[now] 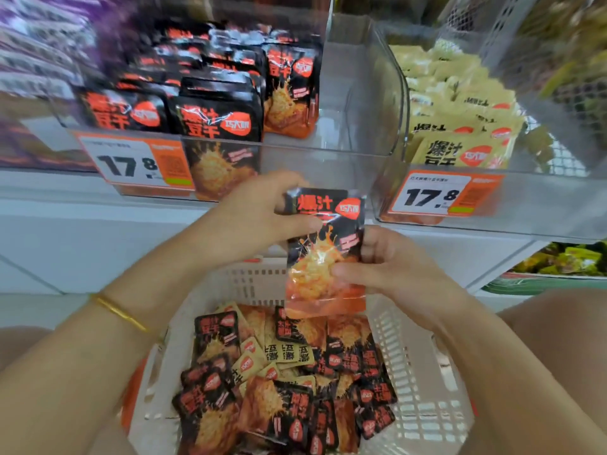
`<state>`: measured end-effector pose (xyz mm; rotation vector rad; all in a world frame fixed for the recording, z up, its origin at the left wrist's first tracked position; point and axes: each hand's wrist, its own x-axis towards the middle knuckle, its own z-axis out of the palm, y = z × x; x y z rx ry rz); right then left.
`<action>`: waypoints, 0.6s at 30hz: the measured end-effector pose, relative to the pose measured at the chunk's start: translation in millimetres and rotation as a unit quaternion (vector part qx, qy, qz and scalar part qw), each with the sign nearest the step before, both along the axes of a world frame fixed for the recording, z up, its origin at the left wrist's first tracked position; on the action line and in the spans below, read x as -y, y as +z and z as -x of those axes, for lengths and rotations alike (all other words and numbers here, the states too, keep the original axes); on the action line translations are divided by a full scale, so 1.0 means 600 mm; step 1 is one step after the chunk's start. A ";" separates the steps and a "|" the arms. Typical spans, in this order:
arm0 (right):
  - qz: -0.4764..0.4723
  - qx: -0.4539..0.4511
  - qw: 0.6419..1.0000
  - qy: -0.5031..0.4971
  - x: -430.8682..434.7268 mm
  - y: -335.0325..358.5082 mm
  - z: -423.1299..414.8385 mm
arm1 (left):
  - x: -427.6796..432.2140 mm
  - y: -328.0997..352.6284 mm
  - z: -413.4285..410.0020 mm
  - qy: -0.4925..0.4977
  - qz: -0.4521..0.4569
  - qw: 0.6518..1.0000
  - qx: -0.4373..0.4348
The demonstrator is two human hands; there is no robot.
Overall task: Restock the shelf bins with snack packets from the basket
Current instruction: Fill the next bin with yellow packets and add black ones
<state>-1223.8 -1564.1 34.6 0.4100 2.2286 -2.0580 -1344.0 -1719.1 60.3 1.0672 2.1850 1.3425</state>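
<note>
Basket (423,356) walls are framing loose black and yellow sachets. Just above its far rim, a glossy black-and-orange snack packet (323,247) is standing upright, long axis vertical. The left grip (259,215) is pinching its top edge and the right grip (387,267) its lower half. The matching bin (312,162) is sitting directly above the basket, nearer the left grip.

Shelf: a white flat shelf board (98,244) spanned the view.
Left tag: an orange-and-white "17.8" price label (131,164) sat above the shelf's left part.
Right tag: a matching orange-and-white label (437,196) sat above its right part.
Green packs: shiny green-yellow packets (565,257) lay below its right end.
</note>
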 end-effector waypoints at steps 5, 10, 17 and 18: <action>-0.062 -0.174 0.977 -0.106 0.021 0.139 0.072 | 0.015 0.082 0.048 0.196 -0.190 0.950 -0.149; -0.419 -0.138 0.871 -0.218 -0.016 0.141 0.228 | 0.022 0.058 0.108 0.236 0.022 0.863 -0.445; -0.412 0.066 0.897 -0.146 -0.064 0.085 0.387 | 0.008 0.020 0.112 0.260 0.084 0.830 -0.485; -0.442 0.074 0.882 -0.142 -0.067 0.082 0.393 | 0.007 0.020 0.112 0.262 0.082 0.828 -0.489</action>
